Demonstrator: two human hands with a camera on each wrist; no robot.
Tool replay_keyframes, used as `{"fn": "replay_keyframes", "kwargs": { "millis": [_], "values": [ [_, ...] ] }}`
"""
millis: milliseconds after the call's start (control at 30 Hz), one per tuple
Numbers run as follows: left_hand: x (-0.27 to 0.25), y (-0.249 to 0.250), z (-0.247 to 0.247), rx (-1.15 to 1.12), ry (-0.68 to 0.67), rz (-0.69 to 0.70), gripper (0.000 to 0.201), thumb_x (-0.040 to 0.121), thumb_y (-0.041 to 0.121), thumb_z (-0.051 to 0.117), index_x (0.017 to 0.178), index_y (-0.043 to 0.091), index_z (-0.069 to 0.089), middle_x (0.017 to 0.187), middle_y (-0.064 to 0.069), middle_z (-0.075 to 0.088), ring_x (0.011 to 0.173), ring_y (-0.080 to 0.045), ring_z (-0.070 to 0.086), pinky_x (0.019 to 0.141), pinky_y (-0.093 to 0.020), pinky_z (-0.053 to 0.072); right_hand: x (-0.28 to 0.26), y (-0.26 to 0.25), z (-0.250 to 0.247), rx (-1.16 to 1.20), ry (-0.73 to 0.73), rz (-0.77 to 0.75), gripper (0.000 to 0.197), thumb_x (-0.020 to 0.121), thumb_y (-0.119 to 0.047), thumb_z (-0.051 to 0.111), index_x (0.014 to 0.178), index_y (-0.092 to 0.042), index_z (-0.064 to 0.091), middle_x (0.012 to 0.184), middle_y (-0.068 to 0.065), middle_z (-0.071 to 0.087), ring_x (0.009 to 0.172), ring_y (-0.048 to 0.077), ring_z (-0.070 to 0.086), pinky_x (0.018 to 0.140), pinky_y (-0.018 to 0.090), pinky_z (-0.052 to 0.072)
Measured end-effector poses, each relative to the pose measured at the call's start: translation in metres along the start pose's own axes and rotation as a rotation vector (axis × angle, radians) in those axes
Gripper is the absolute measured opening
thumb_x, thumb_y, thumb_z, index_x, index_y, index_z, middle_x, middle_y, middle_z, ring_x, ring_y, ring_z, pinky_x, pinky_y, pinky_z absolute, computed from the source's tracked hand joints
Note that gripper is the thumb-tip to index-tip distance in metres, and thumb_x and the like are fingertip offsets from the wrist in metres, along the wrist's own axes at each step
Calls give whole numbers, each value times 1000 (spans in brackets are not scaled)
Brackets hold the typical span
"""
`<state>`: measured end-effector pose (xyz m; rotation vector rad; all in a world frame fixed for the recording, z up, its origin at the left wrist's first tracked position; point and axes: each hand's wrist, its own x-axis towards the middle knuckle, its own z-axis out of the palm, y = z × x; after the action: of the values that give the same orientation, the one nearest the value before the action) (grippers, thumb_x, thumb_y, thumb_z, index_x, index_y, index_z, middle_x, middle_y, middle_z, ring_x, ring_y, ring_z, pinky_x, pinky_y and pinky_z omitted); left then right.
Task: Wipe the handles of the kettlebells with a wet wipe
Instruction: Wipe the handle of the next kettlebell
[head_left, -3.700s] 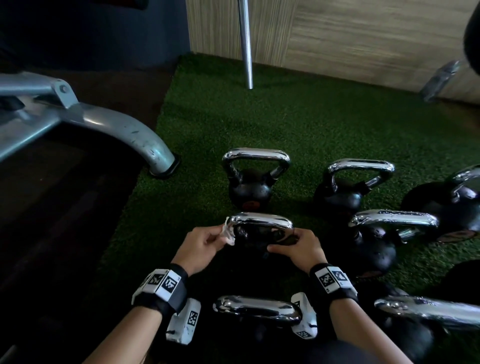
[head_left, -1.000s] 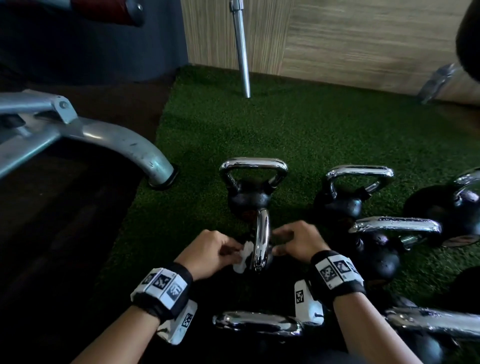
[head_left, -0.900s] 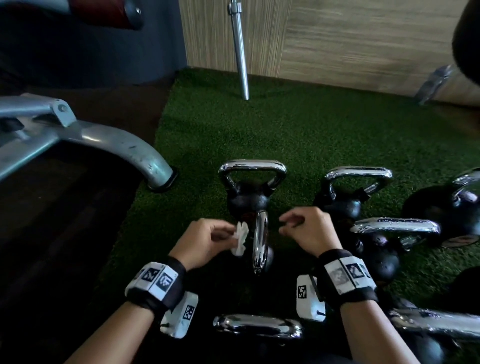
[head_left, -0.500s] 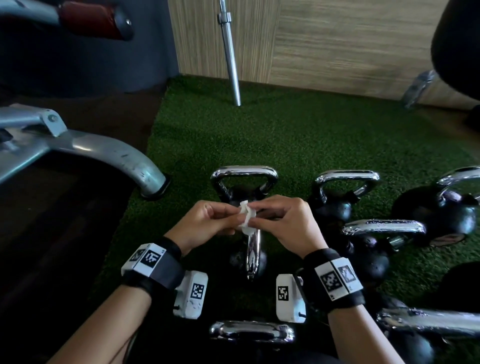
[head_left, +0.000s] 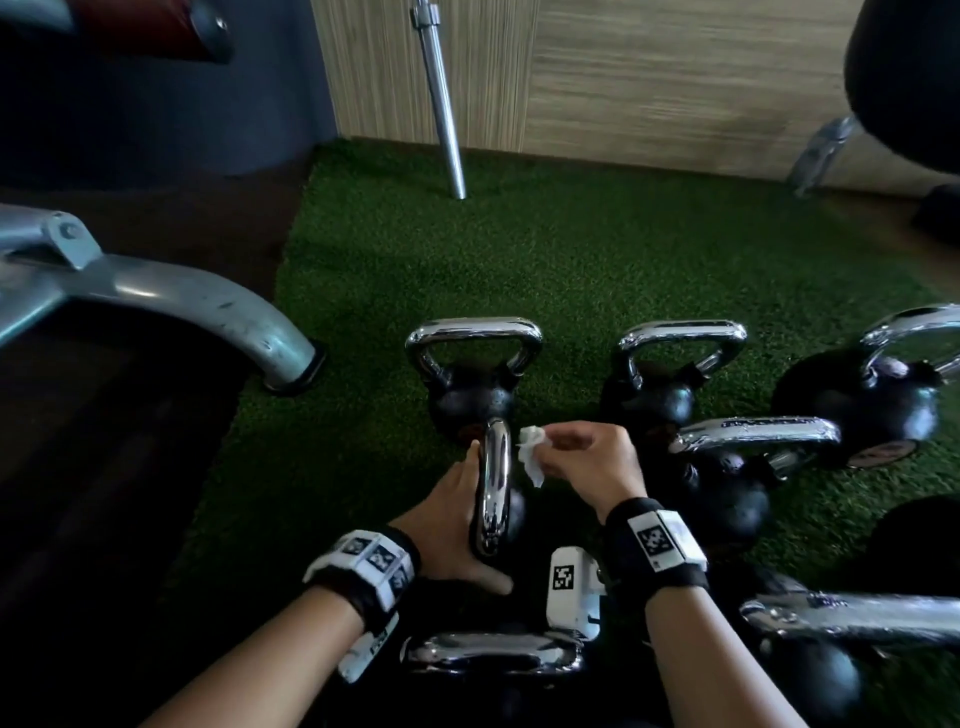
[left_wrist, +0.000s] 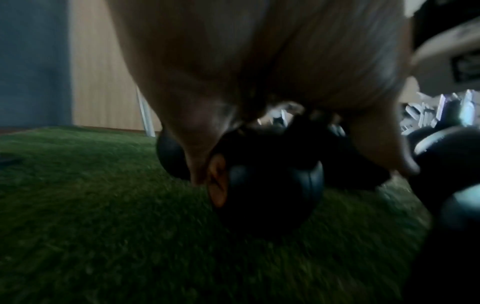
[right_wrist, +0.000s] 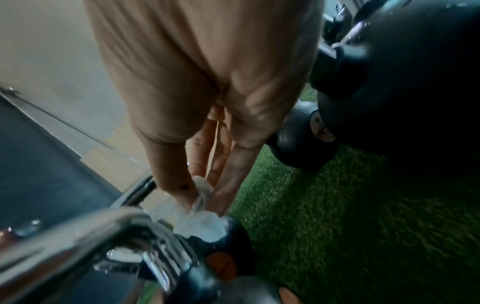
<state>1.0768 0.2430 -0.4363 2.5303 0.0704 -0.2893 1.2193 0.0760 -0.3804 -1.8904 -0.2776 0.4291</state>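
Note:
A black kettlebell stands on the green turf with its chrome handle (head_left: 493, 483) turned edge-on to me. My left hand (head_left: 460, 501) lies along the left side of that handle, fingers straight and thumb spread near its base. In the left wrist view the hand (left_wrist: 259, 61) spans the kettlebell's black ball (left_wrist: 267, 185). Just right of the handle's top, my right hand (head_left: 561, 452) pinches a crumpled white wet wipe (head_left: 530, 457). The right wrist view shows the wipe (right_wrist: 200, 218) between thumb and fingertips, right beside the chrome handle (right_wrist: 103, 232).
Several more chrome-handled kettlebells surround it: one behind (head_left: 472, 364), others to the right (head_left: 675, 374) (head_left: 753, 457) (head_left: 883, 384), one close in front (head_left: 493, 654). A grey machine leg (head_left: 208, 306) ends at the left turf edge. A steel bar (head_left: 441, 104) leans on the wooden wall.
The kettlebell was turned so its handle faces me edge-on. The wipe passed from my left hand to my right. My left hand dropped to the handle's left side.

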Motion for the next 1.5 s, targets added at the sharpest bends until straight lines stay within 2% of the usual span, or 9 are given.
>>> {"fn": "replay_keyframes", "kwargs": {
  "millis": [167,333,567,733,833,1000,1200,1367,1500],
  "values": [
    [1,14,14,-11,257,73,116,72,65,63,158,22,-3,168,-19,7,154,-37,15,126,-50,17,4,10,30,0,-118,70,18,74,-11,89,91,-12,81,81,6,79,78,23,77,76,35,64],
    [-6,12,4,-224,266,63,116,64,53,64,158,10,13,154,5,15,146,-22,21,117,-18,8,4,10,39,-223,-71,-42,14,77,-19,87,90,-18,82,78,-7,75,74,7,72,74,22,60],
    [-8,9,-4,-317,195,3,116,66,34,78,158,10,12,156,-7,28,146,-30,32,122,-47,29,7,0,43,-147,35,-204,11,86,-17,79,96,-21,82,82,-7,78,78,3,74,76,18,58],
    [-2,10,-7,-288,175,-3,111,70,18,85,154,29,14,153,2,31,144,-25,36,120,-42,33,10,0,39,-232,-23,-228,13,83,-16,82,96,-17,83,81,-6,77,75,5,73,73,11,55],
    [2,7,-8,-316,163,-57,111,64,30,85,145,48,12,149,-1,39,139,-23,44,116,-43,40,13,-15,35,-233,46,-356,23,78,-2,82,98,-15,83,85,-3,77,76,4,69,71,-1,45],
    [4,-2,-11,-303,118,-128,111,69,35,85,157,18,19,152,-6,39,140,-20,42,118,-40,38,0,-20,37,-236,15,-621,26,75,2,83,95,-15,83,91,-5,77,85,3,69,76,6,50],
    [10,-6,-13,-265,70,-159,103,65,52,81,150,33,24,141,-5,49,128,-22,53,111,-42,46,14,-37,32,-326,-55,-631,27,74,2,83,96,-15,83,93,-1,76,83,10,69,77,1,44],
    [16,-11,-22,-271,22,-62,79,77,32,82,146,20,44,150,-2,38,138,-15,38,111,-11,27,-11,-49,22,-304,-271,-624,23,69,-1,87,86,-16,84,79,-8,72,76,9,68,68,8,47],
    [14,-11,-24,-296,56,26,93,82,23,81,157,13,27,162,-5,20,148,-15,23,107,6,11,-15,-57,22,-298,-348,-522,16,70,-7,90,82,-16,83,76,-8,76,70,0,70,67,9,49]
  ]
}}
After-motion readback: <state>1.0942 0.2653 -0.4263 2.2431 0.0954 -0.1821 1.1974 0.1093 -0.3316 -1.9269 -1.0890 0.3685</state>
